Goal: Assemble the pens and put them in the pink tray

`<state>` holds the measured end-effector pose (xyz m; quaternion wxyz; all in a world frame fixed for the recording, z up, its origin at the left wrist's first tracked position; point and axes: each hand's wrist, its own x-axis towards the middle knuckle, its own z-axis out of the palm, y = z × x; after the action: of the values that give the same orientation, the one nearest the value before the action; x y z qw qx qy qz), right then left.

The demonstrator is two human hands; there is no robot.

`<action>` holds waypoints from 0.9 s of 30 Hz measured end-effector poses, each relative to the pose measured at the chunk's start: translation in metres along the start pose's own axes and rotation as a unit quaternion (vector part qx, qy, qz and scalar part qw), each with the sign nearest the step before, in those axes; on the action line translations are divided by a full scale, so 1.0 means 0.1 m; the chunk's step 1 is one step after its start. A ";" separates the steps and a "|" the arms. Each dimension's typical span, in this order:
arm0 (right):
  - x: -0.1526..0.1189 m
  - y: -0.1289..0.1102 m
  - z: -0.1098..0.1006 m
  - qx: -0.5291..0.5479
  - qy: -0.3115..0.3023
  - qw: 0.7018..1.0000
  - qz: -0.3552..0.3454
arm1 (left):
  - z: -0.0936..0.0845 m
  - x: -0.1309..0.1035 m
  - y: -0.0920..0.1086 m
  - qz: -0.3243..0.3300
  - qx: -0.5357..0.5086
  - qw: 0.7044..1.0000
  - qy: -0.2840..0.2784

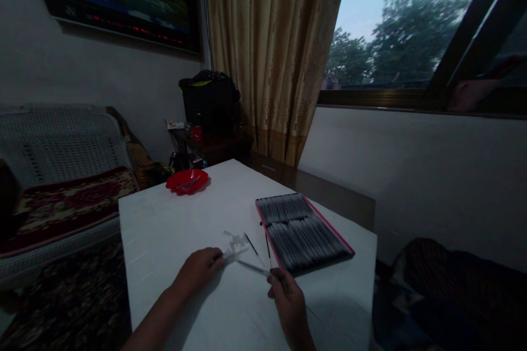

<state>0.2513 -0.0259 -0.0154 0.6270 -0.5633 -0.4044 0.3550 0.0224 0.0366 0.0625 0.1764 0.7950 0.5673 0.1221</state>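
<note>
My left hand [201, 267] is closed, pinching pale, see-through strips [234, 256] that look like plastic, low over the white tabletop. A few more small clear pieces [237, 240] lie just beyond its fingertips. Held in my right hand [288, 296] is a slim stick [253, 268] with a dark tip, pointing left toward the strips. Two thin dark-ended sticks [252, 245] [268, 247] are between my hands and the case. Just beyond my right hand lies an open case [308, 233] with pink edges, filled with two rows of slender dark-and-grey items; their kind is unclear.
A red scalloped dish [187, 181] with a thin item in it stands at the far left of the white table [164, 236]. A wicker sofa [69, 142] is to the left. A brown ledge [333, 189] runs behind the table, below the curtain [275, 55] and window.
</note>
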 end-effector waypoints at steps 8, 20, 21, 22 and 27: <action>-0.01 0.03 0.00 0.018 0.002 1.000 -0.003 | -0.01 -0.06 0.01 0.020 0.011 1.000 -0.002; -0.01 -0.03 -0.01 0.012 -0.027 1.000 -0.002 | 0.01 -0.11 0.00 0.038 -0.043 0.998 0.029; -0.01 -0.04 -0.01 0.012 -0.027 1.000 -0.002 | 0.02 -0.12 0.01 0.033 -0.064 0.997 0.033; -0.02 -0.05 -0.01 0.014 -0.028 1.000 0.000 | 0.03 -0.13 0.03 0.024 -0.088 0.995 0.035; -0.05 -0.10 -0.02 0.015 -0.047 0.999 0.000 | 0.19 -0.16 0.10 -0.030 -0.234 0.971 0.042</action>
<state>0.2508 -0.0324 -0.0064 0.6161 -0.5362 -0.4281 0.3869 0.0334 0.0155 0.0498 0.3368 0.7089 0.5533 0.2791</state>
